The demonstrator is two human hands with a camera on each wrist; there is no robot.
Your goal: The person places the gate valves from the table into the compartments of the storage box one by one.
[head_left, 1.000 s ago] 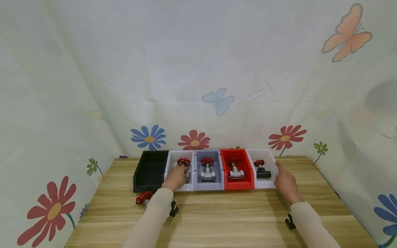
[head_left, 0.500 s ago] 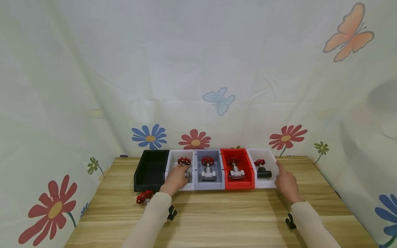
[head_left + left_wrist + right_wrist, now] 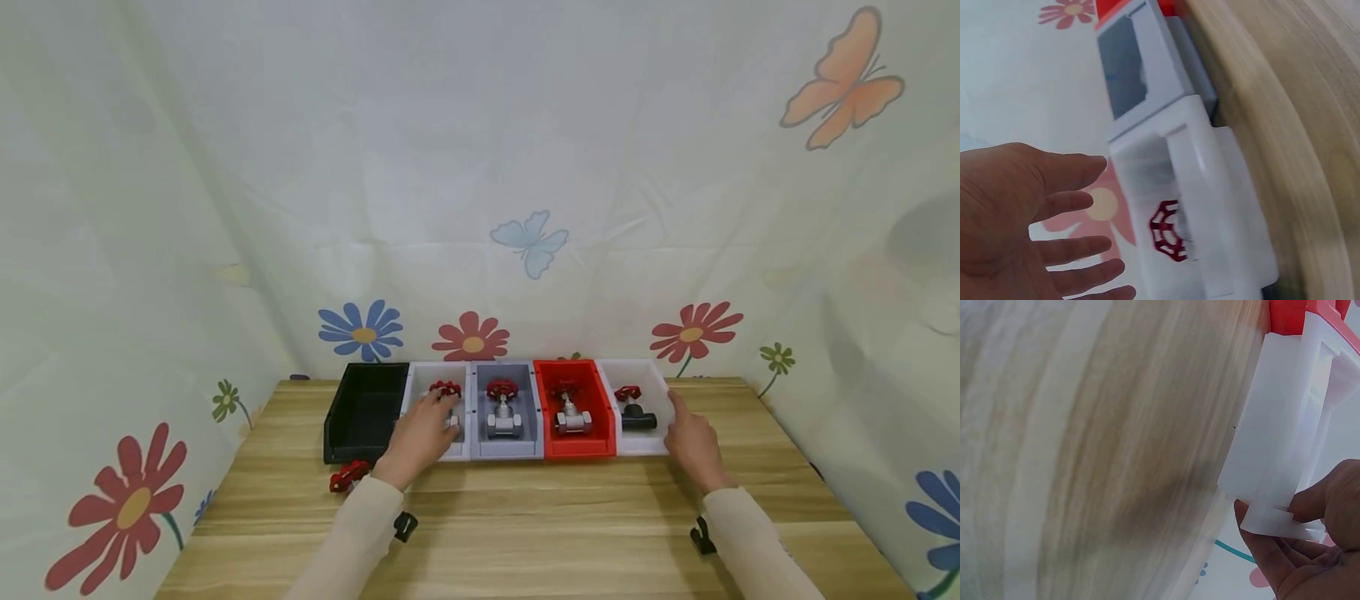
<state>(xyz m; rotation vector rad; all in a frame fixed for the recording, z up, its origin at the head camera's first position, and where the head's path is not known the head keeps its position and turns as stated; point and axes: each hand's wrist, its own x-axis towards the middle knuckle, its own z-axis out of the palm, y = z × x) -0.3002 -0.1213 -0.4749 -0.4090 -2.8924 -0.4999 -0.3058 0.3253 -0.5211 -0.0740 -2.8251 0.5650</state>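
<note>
My left hand (image 3: 417,435) hovers over the front of the left white bin (image 3: 427,375), fingers spread and holding nothing. In that bin lies a gate valve with a red handwheel (image 3: 1168,231), partly hidden by the hand in the head view. At the far end of the row, my right hand (image 3: 692,446) pinches the side wall of the right white bin (image 3: 1272,425) between thumb and fingers. Inside this bin is a dark-bodied valve (image 3: 637,419) with a red handwheel.
Between the white bins stand a grey bin (image 3: 506,450) and a red bin (image 3: 581,447), each with a silver valve. A black bin (image 3: 367,412) ends the row at left. Another red-wheeled valve (image 3: 349,477) lies before it, partly behind the left sleeve. A patterned curtain (image 3: 480,167) hangs behind.
My left hand has let go of the valve in the left white bin, spread its fingers and drawn slightly back to the left. My right hand stays put.
</note>
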